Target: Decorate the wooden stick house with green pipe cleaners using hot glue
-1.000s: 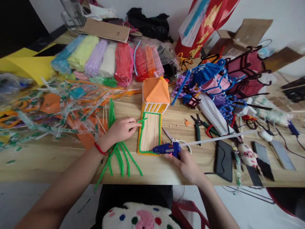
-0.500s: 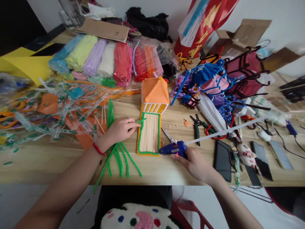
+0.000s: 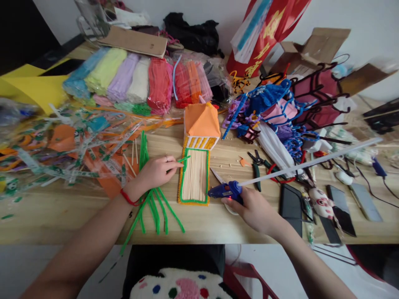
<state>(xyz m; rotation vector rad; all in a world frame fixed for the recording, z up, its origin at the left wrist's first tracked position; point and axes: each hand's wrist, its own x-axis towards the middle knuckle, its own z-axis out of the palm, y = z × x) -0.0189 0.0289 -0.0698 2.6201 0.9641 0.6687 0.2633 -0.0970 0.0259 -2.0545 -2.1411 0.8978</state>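
The panel (image 3: 195, 178) lies flat on the table (image 3: 224, 228), in front of me and near the middle: pale sticks side by side, with a green border and an orange edge around them. Just behind it stands the house (image 3: 202, 124), under a pointed orange roof. My left hand (image 3: 157, 171) is at the left side of the panel, its fingers closed and pinching a green piece (image 3: 184, 158), which sticks out over the border. My right hand (image 3: 254, 209) is wrapped around the glue gun (image 3: 227, 191); the nozzle points left at the lower right corner of the panel — if it touches, I cannot tell. A long glue stick (image 3: 308, 165) comes out from the back of the gun. More green strips (image 3: 156, 209) lie beneath my left wrist, fanned towards me. Farther out, scissors (image 3: 216, 174) lie partly behind the gun, pliers (image 3: 256, 176) to the right — and scraps (image 3: 67, 145) to the left.
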